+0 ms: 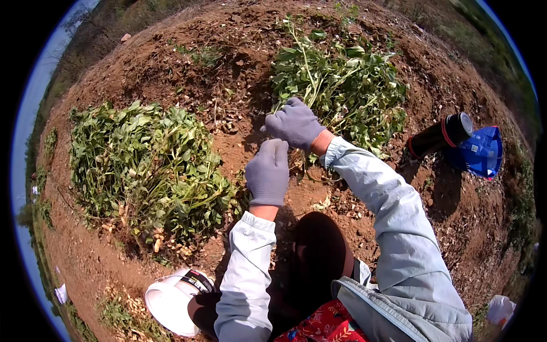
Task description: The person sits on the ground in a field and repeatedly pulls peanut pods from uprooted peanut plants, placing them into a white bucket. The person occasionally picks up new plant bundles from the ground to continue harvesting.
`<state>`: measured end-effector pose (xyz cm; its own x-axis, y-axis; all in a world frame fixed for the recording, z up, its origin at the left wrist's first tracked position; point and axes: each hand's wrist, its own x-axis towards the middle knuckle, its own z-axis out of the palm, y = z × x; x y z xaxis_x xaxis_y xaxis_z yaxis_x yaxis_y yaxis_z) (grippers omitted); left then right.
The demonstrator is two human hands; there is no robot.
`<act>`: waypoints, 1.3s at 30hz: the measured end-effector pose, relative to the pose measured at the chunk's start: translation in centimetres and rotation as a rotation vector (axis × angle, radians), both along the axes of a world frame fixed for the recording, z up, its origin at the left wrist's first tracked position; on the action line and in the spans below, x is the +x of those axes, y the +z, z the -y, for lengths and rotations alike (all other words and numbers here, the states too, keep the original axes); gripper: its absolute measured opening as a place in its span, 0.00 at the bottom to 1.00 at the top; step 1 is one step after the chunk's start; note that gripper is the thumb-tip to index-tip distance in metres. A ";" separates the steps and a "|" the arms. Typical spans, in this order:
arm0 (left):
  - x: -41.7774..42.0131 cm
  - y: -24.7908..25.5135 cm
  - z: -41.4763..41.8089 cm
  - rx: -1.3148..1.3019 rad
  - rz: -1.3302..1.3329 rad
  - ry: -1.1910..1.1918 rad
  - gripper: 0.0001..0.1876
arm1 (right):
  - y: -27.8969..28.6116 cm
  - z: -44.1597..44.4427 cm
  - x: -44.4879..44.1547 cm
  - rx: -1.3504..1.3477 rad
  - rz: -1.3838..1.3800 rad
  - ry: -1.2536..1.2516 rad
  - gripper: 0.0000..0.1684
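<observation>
My right hand, in a grey knit glove, is curled at the near left edge of a heap of uprooted peanut plants. Green stems show beside its knuckles; its fingertips and anything in them are hidden. Just below it, my left hand, gloved alike, has its fingers bent with the back of the hand up. What lies inside its grasp does not show. Thin roots and dry stalks appear beside the left hand, under the right wrist. A second peanut plant heap lies to the left, pods towards me.
A white plastic bucket lies tilted by my left knee, near picked peanuts on the soil. At right stand a black flask with red bands and a blue bag. A pale bag sits at lower right. Dry leaves litter the reddish ground.
</observation>
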<state>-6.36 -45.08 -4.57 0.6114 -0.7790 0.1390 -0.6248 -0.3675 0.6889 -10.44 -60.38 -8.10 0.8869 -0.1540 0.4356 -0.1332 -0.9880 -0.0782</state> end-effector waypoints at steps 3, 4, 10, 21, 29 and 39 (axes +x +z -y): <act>-1.2 1.3 -2.8 -0.273 -0.241 0.003 0.08 | 2.9 4.3 -1.1 -0.119 0.075 -0.228 0.10; -1.1 2.4 -4.2 -0.220 -0.362 -0.013 0.08 | 4.8 5.7 -1.5 -0.154 0.188 -0.250 0.14; 1.2 0.4 -14.7 -0.003 -0.903 0.357 0.08 | 15.8 8.7 -1.4 -0.370 0.520 -0.277 0.12; -0.1 -2.5 -28.1 -0.012 -0.988 0.691 0.09 | -2.3 8.4 -3.0 0.318 -0.835 -0.422 0.68; -0.8 2.3 -31.7 -0.166 -0.858 0.766 0.11 | -6.8 8.0 -6.9 -0.034 -0.630 -0.475 0.42; 0.1 9.1 -35.8 -0.419 -0.629 0.876 0.10 | 7.1 18.8 -10.2 -0.292 -0.057 -0.633 0.32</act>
<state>-6.29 -9.30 4.49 0.9719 -0.0191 -0.2347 0.2279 -0.1744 0.9579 -20.61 -79.15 -0.96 0.6879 -0.5326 0.4932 -0.6864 -0.6982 0.2035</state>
